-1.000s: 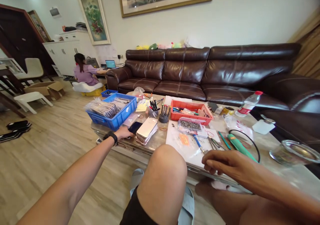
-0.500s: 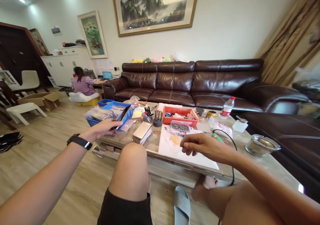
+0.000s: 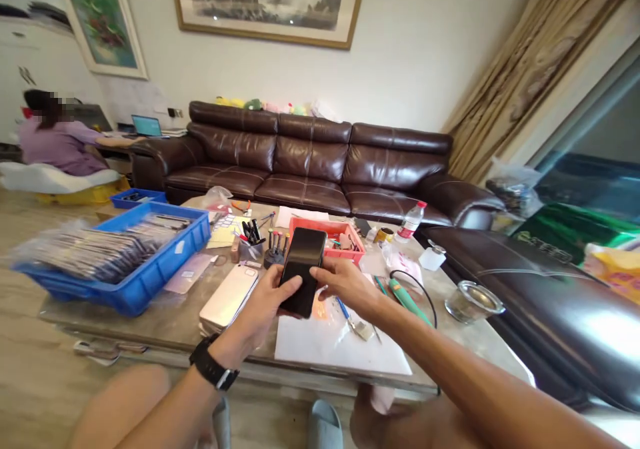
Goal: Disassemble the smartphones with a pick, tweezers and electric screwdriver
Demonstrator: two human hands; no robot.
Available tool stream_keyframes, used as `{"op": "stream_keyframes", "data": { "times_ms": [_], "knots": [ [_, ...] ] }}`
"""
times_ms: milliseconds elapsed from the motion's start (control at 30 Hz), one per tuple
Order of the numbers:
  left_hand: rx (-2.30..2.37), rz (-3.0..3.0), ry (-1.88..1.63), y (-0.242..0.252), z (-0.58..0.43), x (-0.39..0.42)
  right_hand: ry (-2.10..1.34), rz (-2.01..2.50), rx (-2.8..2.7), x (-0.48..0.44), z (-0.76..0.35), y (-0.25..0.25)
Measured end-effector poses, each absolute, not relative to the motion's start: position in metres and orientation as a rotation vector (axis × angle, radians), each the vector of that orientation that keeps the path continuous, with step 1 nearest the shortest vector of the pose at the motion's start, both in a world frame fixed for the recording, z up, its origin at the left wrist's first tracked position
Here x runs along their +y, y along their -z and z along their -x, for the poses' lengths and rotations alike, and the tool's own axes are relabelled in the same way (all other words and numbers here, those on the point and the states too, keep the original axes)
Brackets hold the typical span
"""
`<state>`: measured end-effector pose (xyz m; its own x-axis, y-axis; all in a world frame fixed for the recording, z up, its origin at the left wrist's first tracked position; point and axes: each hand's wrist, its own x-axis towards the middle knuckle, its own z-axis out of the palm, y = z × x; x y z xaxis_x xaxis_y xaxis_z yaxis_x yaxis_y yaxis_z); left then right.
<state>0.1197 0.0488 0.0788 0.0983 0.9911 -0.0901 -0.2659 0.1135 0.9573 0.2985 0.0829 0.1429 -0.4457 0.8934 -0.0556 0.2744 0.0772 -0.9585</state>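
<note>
A black smartphone is held up over the coffee table, its dark screen towards me. My left hand grips its lower left side, thumb lying on the screen. On the other edge, my right hand closes its fingers and thumb on the phone's right side. Below the phone lies a white sheet with a small orange piece and a brush on it. Left of my left hand is a stack of phones, a pale gold one on top.
A blue bin full of bagged flat items stands at the table's left. Behind the phone are a red tray and a pen holder. To the right are a green tool with a black cable, a glass bowl and a bottle. Someone sits far left.
My left hand has brought the phone from beside the blue bin to over the white sheet. My right hand has moved in and taken hold of it. The view has turned right.
</note>
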Motion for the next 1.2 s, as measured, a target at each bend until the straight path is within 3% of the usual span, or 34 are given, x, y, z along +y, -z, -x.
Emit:
{"op": "stream_keyframes", "data": {
  "times_ms": [233, 467, 733, 967, 1200],
  "knots": [
    [0.343, -0.320, -0.852, -0.045, -0.120, 0.047, -1.587, 1.086, -1.845, 0.093, -0.298, -0.122],
    [0.040, -0.215, -0.779, -0.055, -0.136, 0.054, -1.639, 0.991, -1.839, 0.100, -0.310, -0.131],
    [0.034, -0.231, -0.816, -0.061, -0.148, 0.052, -1.962, 0.858, -1.483, 0.102, -0.319, -0.107],
    [0.052, -0.231, -0.848, -0.056, -0.146, 0.055, -1.865, 0.959, -1.531, 0.101, -0.313, -0.106],
    [0.338, -0.248, -1.111, -0.049, -0.143, 0.054, -1.762, 1.107, -1.664, 0.092, -0.287, -0.114]
  ]
}}
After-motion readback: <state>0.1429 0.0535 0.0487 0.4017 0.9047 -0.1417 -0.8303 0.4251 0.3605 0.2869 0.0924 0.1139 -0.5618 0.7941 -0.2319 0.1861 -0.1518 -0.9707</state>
